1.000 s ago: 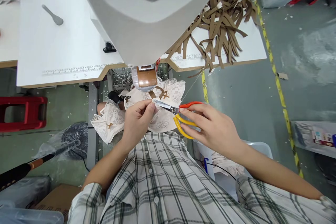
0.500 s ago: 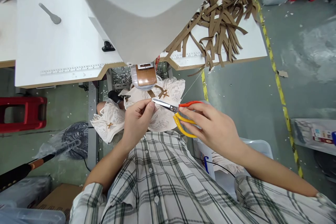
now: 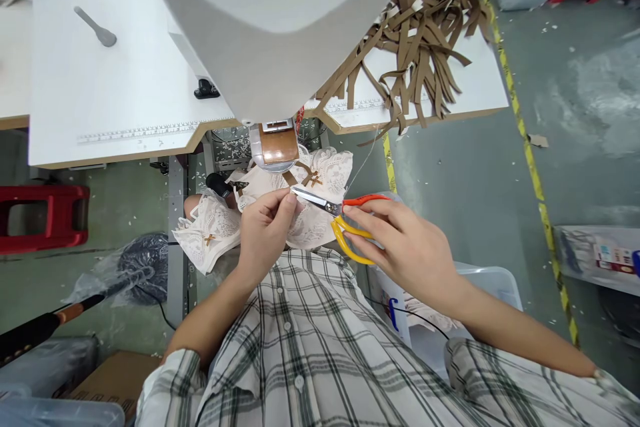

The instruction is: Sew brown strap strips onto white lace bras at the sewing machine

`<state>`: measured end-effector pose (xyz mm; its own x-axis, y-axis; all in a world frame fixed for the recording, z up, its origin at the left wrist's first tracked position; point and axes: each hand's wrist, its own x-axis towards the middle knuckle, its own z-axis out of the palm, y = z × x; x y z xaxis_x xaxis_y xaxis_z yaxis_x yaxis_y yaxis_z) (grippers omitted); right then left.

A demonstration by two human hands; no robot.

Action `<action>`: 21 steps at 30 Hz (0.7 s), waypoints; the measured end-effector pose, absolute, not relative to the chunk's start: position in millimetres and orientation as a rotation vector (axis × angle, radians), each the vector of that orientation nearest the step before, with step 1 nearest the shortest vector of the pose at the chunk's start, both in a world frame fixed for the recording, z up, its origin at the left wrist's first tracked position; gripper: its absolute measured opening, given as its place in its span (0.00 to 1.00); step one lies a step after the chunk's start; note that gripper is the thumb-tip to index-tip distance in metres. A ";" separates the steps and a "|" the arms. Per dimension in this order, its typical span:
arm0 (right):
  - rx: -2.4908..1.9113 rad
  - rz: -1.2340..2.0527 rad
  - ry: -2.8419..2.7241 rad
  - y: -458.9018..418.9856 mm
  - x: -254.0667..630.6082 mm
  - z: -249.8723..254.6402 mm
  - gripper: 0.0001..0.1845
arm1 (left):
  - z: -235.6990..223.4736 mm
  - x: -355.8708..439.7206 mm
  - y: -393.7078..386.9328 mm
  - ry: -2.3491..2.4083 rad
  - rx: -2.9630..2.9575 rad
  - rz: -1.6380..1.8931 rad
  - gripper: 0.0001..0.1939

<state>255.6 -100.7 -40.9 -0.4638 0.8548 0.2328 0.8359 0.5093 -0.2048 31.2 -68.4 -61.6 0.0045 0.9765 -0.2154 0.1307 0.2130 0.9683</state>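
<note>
Containers first: I find a translucent bin beside the lap, on the right, holding pale pinkish fabric. A clear container at the right edge holds greyish contents that I cannot identify. A translucent tub and a cardboard box occupy the lower left; their contents are not visible to me. A clear plastic bag lies partly around a dark round object.

Surface: the white table has ruler markings along its front edge and bears a grey tool on the left. A heap of brown straps is piled on the right, some ends hanging over the edge. The white machine head extends over the centre.

Room: green floor with scattered pale scraps, yellow-and-black tape at right, and a red stool at left.

Hands: the left hand is closed in a narrow pinch on a small pale piece, its nature unclear. The right hand grips the scissors by their red and yellow handles, blade tips at the left fingertips. The cream lace garment lies below and around the blades, above the lap
</note>
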 end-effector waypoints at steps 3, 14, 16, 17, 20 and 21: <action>-1.451 0.085 -2.442 -101.1 256.1 -40.9 0.15 | -63.1 33.7 -69.4 1.386 1.146 0.975 0.15; -1.457 0.073 -2.471 -101.3 255.7 -42.2 0.15 | -63.8 37.8 -70.7 1.461 1.294 0.985 0.14; -1.459 0.064 -2.484 -101.6 255.4 -42.0 0.15 | -65.4 37.8 -70.3 1.464 1.287 0.983 0.14; -1.456 0.066 -2.492 -101.6 255.7 -42.0 0.15 | -66.3 37.6 -70.1 1.459 1.271 0.976 0.14; -1.433 0.087 -2.487 -101.6 258.9 -43.6 0.15 | -67.5 36.2 -68.9 1.442 1.212 0.949 0.14; -1.422 0.091 -2.473 -101.6 260.5 -44.9 0.15 | -67.1 35.5 -68.3 1.438 1.195 0.940 0.15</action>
